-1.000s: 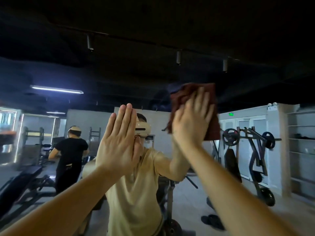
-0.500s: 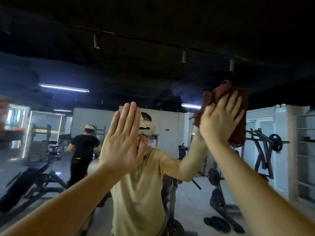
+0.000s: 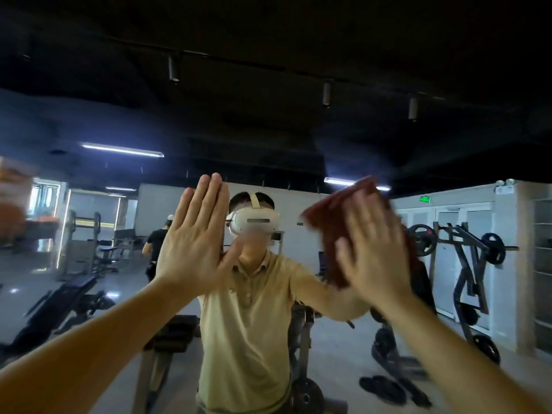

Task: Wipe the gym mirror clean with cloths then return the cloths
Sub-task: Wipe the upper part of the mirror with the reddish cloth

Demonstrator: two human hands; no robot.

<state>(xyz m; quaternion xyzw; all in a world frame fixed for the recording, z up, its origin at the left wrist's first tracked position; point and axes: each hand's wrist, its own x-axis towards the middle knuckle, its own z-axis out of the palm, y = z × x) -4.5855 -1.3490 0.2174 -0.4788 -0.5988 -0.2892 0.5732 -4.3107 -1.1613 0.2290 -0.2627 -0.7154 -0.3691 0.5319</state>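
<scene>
The right hand (image 3: 373, 249) presses a brown cloth (image 3: 325, 225) flat against the mirror (image 3: 268, 115). Its grip is spread, fingers straight over the fabric rather than pinching it, though blur softens the detail. The cloth sits under that palm, sticking out up and to the left. The left hand (image 3: 194, 240) lies flat on the glass, fingers together, holding nothing, apart from the cloth. Any next swipe likely falls to the right hand.

one wide-angle view, worn on the head, faces the large flat glass gym mirror (image 3: 268, 121) squarely and close, tilted slightly upward; the white camera headset (image 3: 254, 224) shows reflected near the frame's middle.
</scene>
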